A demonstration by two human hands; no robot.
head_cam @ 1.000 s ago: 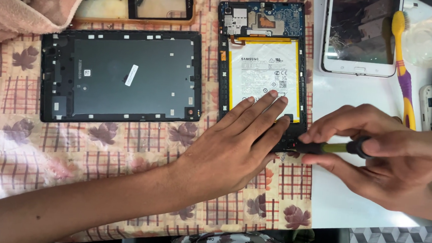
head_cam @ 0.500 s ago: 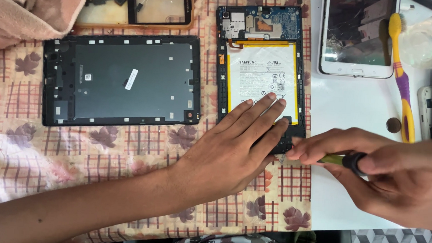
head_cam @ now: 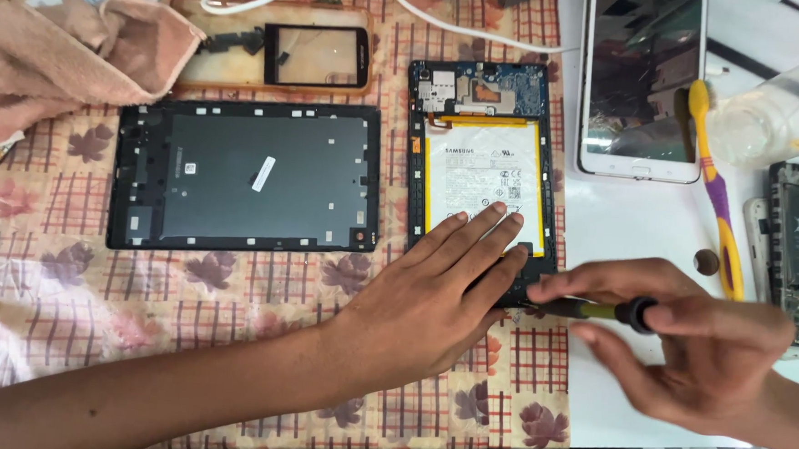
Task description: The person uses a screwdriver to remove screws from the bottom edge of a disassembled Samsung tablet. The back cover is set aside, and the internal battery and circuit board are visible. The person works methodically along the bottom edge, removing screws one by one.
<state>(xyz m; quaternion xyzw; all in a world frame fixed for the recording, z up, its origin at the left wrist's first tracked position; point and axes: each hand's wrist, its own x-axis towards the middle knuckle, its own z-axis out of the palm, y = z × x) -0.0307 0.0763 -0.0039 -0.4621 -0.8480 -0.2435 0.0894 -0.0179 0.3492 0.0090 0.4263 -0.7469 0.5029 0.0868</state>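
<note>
Hiding the opened tablet's [head_cam: 484, 179] lower edge: left hand [head_cam: 432, 299].

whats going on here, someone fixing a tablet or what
A person has an opened tablet lying on a patterned tablecloth, its battery and circuit board exposed. The left hand lies flat on the tablet's lower end. The right hand holds a screwdriver with its tip at the tablet's bottom edge. The removed back cover lies to the left, a white tablet and a toothbrush to the right.
</note>
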